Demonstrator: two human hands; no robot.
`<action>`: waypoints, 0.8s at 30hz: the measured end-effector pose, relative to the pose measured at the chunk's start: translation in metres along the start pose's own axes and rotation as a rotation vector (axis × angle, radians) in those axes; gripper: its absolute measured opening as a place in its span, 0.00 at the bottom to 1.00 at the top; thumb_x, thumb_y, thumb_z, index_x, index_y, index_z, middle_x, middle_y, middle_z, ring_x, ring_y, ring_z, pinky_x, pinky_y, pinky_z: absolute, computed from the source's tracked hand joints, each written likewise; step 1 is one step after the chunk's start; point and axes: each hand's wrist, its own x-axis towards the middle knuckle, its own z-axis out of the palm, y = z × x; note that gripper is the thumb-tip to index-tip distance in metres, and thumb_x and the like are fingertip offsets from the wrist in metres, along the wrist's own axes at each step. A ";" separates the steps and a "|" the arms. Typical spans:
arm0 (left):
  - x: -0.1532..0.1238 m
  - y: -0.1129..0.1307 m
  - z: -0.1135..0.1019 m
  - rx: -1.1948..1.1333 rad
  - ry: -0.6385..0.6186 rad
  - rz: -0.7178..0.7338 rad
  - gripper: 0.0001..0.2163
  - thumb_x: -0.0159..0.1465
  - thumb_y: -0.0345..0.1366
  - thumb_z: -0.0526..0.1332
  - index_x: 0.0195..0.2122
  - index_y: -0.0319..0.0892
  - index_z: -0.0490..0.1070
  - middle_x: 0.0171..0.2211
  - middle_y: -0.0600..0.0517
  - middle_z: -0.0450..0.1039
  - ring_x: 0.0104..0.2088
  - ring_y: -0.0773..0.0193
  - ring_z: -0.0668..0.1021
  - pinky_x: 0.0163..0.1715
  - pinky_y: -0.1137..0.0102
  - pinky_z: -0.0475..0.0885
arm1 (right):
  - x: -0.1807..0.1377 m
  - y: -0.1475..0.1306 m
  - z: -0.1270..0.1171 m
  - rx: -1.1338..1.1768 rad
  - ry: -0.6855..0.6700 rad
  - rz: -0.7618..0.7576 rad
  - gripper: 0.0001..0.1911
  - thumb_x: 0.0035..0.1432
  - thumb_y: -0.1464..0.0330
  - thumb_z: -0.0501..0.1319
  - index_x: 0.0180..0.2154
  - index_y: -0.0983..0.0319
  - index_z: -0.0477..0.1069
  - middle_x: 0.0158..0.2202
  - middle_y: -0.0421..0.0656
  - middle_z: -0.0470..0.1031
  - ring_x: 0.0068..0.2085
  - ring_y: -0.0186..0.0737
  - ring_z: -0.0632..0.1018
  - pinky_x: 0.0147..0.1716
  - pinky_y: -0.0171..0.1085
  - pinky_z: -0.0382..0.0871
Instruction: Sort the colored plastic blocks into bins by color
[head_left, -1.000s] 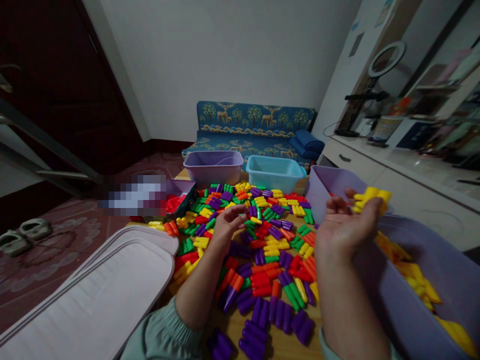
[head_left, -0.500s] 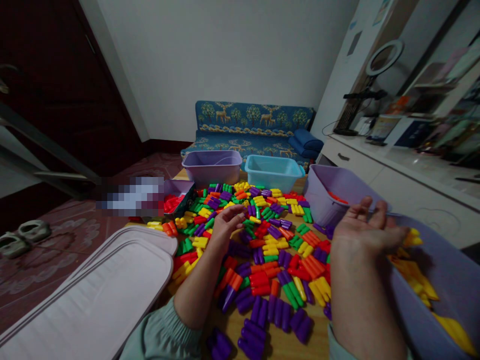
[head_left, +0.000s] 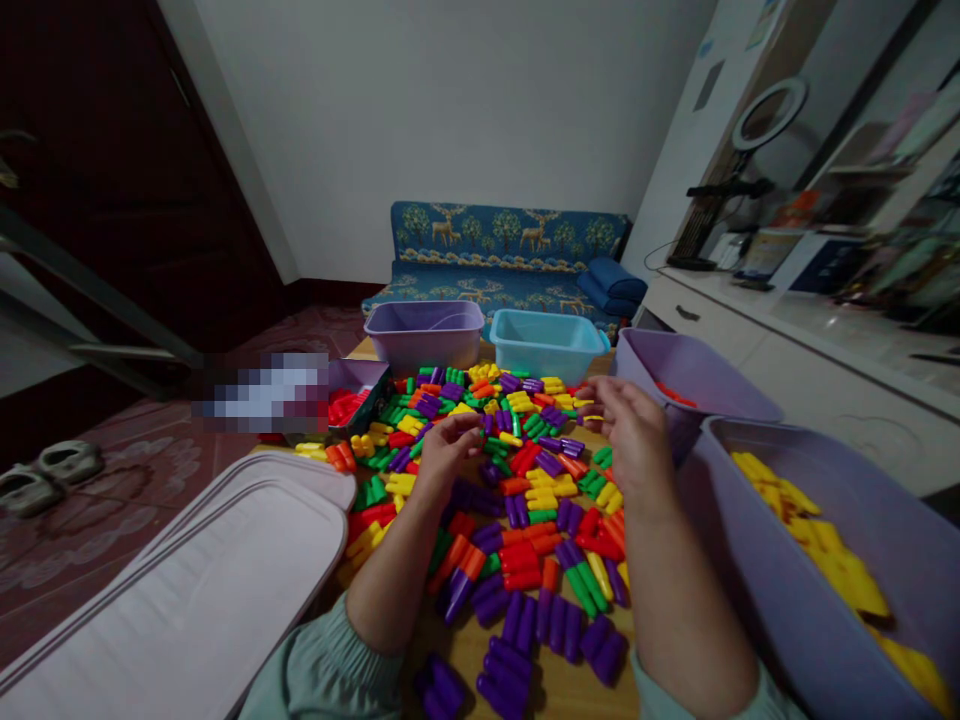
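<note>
A heap of red, yellow, green, purple and orange plastic blocks (head_left: 525, 500) covers a low wooden table (head_left: 559, 692). My left hand (head_left: 448, 447) rests on the heap's middle with fingers curled; whether they hold anything is hidden. My right hand (head_left: 630, 430) hovers just above the heap's right side, fingers spread and empty. A large purple bin (head_left: 750, 570) at the right holds yellow blocks (head_left: 814, 545).
A second purple bin (head_left: 679, 372) with red pieces stands behind the first. A blue bin (head_left: 547, 345) and another purple bin (head_left: 424, 335) line the far edge. A small box of red blocks (head_left: 358, 395) and a pale lid (head_left: 202, 590) lie at the left.
My right hand let a handful of yellow blocks go into the near purple bin, then swung back left over the heap, empty. My left hand has barely moved.
</note>
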 end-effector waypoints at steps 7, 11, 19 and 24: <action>0.011 -0.005 -0.010 0.305 0.035 0.166 0.09 0.49 0.34 0.66 0.32 0.39 0.78 0.30 0.50 0.78 0.26 0.65 0.75 0.28 0.72 0.69 | -0.015 0.046 0.015 -1.036 -0.526 -0.077 0.14 0.48 0.68 0.66 0.40 0.61 0.77 0.40 0.48 0.80 0.42 0.47 0.79 0.42 0.42 0.70; 0.009 -0.004 -0.014 0.634 -0.030 0.218 0.11 0.49 0.29 0.64 0.35 0.41 0.79 0.30 0.49 0.79 0.30 0.60 0.77 0.33 0.69 0.70 | -0.025 0.054 0.027 -1.201 -0.616 -0.181 0.22 0.53 0.72 0.61 0.51 0.61 0.74 0.49 0.49 0.78 0.52 0.50 0.75 0.51 0.44 0.67; -0.007 -0.008 0.001 1.155 -0.190 0.348 0.22 0.54 0.22 0.55 0.49 0.41 0.75 0.49 0.42 0.72 0.47 0.55 0.76 0.46 0.66 0.70 | -0.040 0.063 0.042 -1.219 -0.783 -0.265 0.34 0.53 0.78 0.54 0.63 0.63 0.61 0.61 0.48 0.67 0.61 0.47 0.67 0.59 0.43 0.60; -0.009 -0.011 0.004 1.178 -0.219 0.332 0.24 0.55 0.20 0.52 0.50 0.41 0.74 0.50 0.42 0.70 0.48 0.57 0.75 0.47 0.67 0.70 | -0.040 0.061 0.043 -1.229 -0.750 -0.250 0.30 0.53 0.74 0.57 0.59 0.61 0.65 0.56 0.48 0.71 0.58 0.49 0.68 0.56 0.45 0.61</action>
